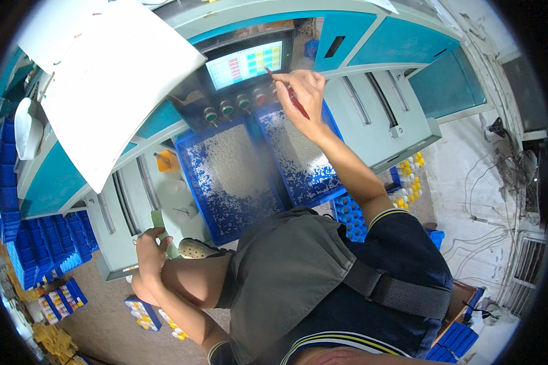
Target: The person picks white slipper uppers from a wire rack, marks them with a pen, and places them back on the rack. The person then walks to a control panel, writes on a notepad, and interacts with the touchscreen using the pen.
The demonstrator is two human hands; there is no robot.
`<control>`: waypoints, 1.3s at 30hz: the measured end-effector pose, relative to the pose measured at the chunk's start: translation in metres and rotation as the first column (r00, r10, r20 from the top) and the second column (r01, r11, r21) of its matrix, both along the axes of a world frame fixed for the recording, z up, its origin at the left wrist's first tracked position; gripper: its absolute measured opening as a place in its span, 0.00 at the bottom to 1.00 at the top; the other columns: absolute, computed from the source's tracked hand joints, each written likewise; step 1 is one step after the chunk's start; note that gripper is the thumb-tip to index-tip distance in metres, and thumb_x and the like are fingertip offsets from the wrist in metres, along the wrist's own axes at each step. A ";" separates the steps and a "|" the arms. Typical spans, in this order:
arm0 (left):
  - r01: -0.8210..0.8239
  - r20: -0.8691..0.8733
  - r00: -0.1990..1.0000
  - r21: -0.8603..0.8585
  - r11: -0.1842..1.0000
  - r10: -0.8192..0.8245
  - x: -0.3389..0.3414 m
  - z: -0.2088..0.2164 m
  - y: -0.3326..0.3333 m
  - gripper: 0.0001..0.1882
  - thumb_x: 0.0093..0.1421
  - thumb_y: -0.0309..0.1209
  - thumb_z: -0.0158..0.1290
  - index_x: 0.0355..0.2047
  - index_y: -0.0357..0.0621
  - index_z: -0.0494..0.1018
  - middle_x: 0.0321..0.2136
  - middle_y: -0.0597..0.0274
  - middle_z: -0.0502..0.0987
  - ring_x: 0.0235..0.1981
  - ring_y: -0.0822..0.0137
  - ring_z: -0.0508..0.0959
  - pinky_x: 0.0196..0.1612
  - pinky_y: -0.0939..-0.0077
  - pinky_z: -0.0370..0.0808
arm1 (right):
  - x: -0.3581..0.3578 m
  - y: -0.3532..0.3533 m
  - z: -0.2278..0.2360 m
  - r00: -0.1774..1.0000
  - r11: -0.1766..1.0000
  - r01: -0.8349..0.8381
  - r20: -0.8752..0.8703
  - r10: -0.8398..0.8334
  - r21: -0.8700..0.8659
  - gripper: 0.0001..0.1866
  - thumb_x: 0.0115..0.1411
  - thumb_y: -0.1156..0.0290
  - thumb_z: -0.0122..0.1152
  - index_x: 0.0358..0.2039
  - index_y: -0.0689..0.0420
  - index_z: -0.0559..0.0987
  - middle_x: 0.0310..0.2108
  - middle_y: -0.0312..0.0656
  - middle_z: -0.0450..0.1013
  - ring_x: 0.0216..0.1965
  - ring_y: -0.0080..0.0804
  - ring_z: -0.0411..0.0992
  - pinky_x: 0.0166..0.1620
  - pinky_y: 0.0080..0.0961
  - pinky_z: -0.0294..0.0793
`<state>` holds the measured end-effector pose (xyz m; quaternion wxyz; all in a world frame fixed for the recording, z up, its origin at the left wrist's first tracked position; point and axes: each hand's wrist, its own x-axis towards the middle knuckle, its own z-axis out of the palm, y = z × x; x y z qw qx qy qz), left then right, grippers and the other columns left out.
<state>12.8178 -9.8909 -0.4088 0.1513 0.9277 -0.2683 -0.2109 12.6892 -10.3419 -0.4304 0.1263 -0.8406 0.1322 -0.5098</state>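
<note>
two hands, right [304,97] gripping pen [299,108], left [150,250] half-curled by strip [158,219]

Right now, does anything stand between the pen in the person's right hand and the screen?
Nothing visible does. The right hand holds the pen with its tip over the right part of the screen; contact is unclear. The paper hangs off to the left.

The pen [299,107] is red, the trays [200,196] blue.
</note>
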 end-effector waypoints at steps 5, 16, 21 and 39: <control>0.032 0.005 0.999 -0.018 0.999 -0.032 0.001 -0.002 0.002 0.17 0.50 0.27 0.66 0.40 0.33 0.80 0.38 0.44 0.82 0.40 0.46 0.82 0.45 0.62 0.76 | 0.001 -0.001 -0.002 1.000 1.000 0.007 0.008 -0.007 -0.018 0.08 0.55 0.72 0.66 0.37 0.52 0.83 0.29 0.35 0.78 0.39 0.30 0.73 0.49 0.36 0.57; 0.052 0.027 0.998 -0.024 0.998 -0.052 0.003 -0.005 0.002 0.16 0.50 0.28 0.66 0.39 0.34 0.81 0.38 0.45 0.82 0.40 0.46 0.82 0.45 0.61 0.76 | 0.002 -0.001 -0.001 1.000 1.000 -0.005 -0.002 0.005 -0.018 0.08 0.55 0.73 0.66 0.36 0.53 0.83 0.29 0.35 0.78 0.39 0.30 0.73 0.49 0.36 0.56; 0.067 0.042 0.997 -0.008 0.998 -0.067 0.004 -0.006 0.003 0.17 0.50 0.26 0.66 0.40 0.34 0.80 0.37 0.45 0.83 0.39 0.49 0.83 0.44 0.64 0.77 | 0.002 -0.002 -0.002 1.000 1.000 0.003 -0.009 -0.003 -0.017 0.08 0.54 0.73 0.66 0.36 0.52 0.83 0.30 0.34 0.78 0.39 0.30 0.73 0.50 0.36 0.56; 0.053 0.013 0.998 0.004 0.999 -0.053 0.000 0.000 -0.007 0.15 0.50 0.26 0.66 0.39 0.35 0.81 0.37 0.46 0.82 0.38 0.46 0.82 0.43 0.62 0.76 | -0.094 0.054 0.175 0.074 0.069 -0.997 0.736 0.673 0.038 0.01 0.60 0.67 0.65 0.33 0.46 0.81 0.34 0.32 0.76 0.38 0.21 0.69 0.40 0.20 0.67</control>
